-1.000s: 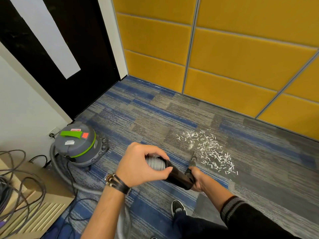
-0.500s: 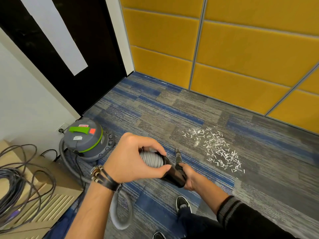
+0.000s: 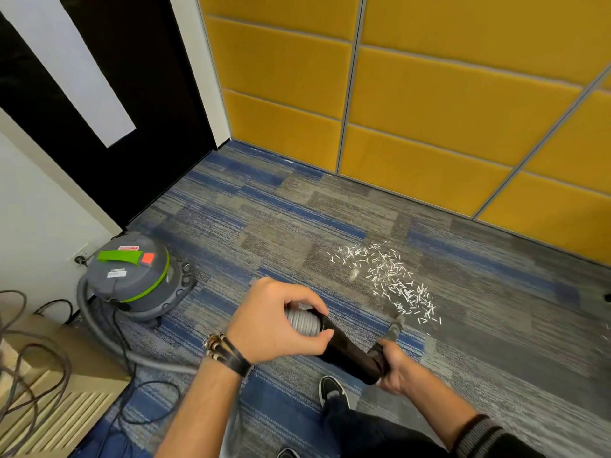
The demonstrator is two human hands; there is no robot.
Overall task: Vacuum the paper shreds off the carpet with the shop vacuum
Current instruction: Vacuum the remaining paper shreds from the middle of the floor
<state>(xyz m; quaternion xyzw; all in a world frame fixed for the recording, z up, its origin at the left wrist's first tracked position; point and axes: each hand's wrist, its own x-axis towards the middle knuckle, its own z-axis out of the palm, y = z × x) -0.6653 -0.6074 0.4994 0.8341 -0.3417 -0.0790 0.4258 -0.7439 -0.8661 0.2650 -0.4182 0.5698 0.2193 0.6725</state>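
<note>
– Nozzle position now?
– Swung right since a moment ago, touching near edge of paper shreds on carpet.
– Grips?
– Both holding: left hand round hose, right hand round wand. Most shreds left.

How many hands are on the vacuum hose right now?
2. The left hand grips the gray hose where it joins the black tube. The right hand grips the tube's lower end, just behind the nozzle. Both show fully.
</note>
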